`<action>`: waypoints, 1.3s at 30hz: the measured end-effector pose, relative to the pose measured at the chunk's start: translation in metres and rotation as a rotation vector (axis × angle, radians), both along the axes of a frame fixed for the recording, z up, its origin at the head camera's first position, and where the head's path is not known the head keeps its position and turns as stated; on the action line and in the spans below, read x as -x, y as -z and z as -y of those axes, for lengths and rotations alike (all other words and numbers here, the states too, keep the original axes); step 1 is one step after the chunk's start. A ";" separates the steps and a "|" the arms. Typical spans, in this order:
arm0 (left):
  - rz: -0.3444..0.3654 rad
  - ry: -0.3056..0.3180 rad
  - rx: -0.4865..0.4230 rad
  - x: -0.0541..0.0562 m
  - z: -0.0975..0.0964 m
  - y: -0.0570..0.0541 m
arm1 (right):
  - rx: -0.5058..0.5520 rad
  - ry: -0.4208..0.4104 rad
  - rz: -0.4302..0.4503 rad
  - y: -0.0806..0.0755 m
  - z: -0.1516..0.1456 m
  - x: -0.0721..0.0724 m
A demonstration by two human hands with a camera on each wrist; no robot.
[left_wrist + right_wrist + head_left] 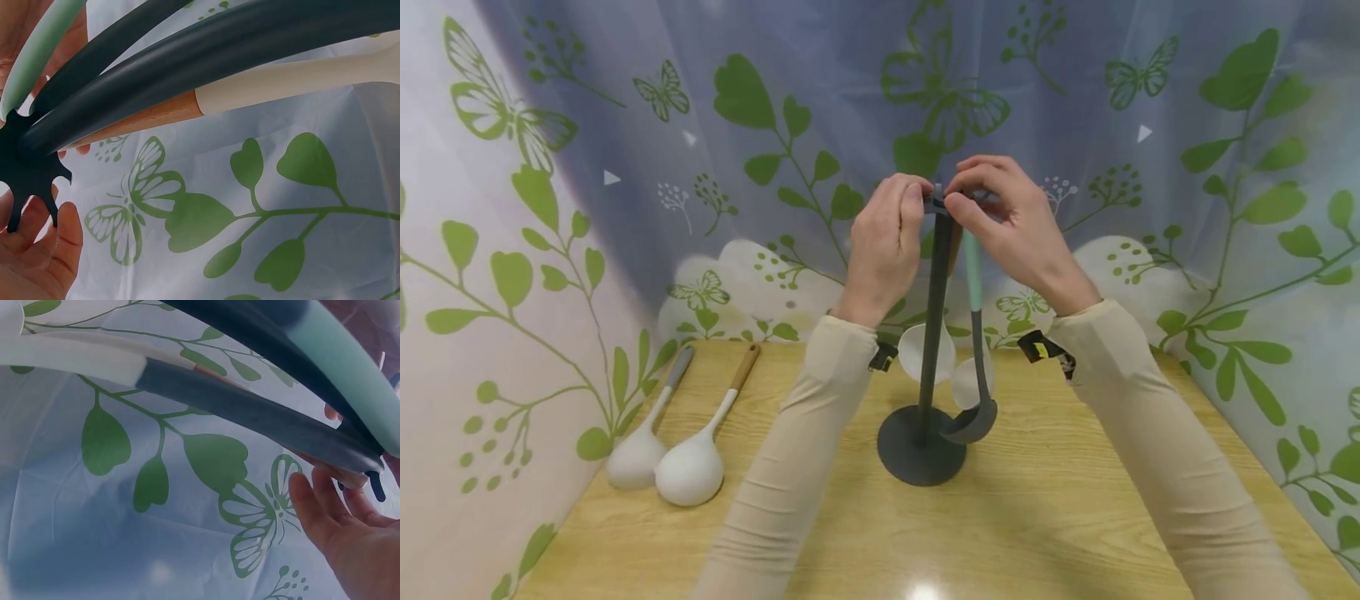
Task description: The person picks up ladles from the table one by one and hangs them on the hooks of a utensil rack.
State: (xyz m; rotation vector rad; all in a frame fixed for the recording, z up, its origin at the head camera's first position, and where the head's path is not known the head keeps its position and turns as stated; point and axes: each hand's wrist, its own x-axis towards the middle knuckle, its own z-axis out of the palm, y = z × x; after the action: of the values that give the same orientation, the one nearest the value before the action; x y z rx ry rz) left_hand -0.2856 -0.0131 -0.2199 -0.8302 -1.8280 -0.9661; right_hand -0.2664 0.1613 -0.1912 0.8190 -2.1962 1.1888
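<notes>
At the top of a dark utensil stand (934, 317), my left hand (886, 246) grips the hooked rack (28, 169) with curled fingers. My right hand (1018, 225) holds the opposite side of that rack, thumb and fingertips at its edge. From the rack hangs a dark ladle (973, 423) with a mint handle, beside the right hand. Behind the pole hang two white utensils (917, 354), their bowls partly hidden. One has a wooden handle (156, 115), the other a grey handle (250, 415). In the left wrist view, the left fingers (67, 240) lie round the free hooks.
On the left of the wooden table (1045, 517) lie two white ladles, one with a grey handle (638, 454) and one with a wooden handle (691, 473). The stand's round base (910, 462) rests mid-table. A leaf-and-butterfly patterned curtain (820, 75) surrounds the table's back and sides.
</notes>
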 end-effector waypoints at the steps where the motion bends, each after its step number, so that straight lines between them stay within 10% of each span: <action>1: -0.007 0.000 -0.001 0.000 0.000 0.000 | -0.003 0.004 0.002 0.000 0.000 0.000; 39: 0.001 0.023 -0.059 -0.001 0.000 0.002 | 0.035 0.028 -0.089 0.007 0.003 0.001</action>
State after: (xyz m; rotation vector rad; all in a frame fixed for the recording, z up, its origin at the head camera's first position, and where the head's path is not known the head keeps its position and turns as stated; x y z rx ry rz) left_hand -0.2844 -0.0126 -0.2215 -0.8162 -1.7861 -1.0305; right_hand -0.2671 0.1581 -0.1986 0.8088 -2.1028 1.1512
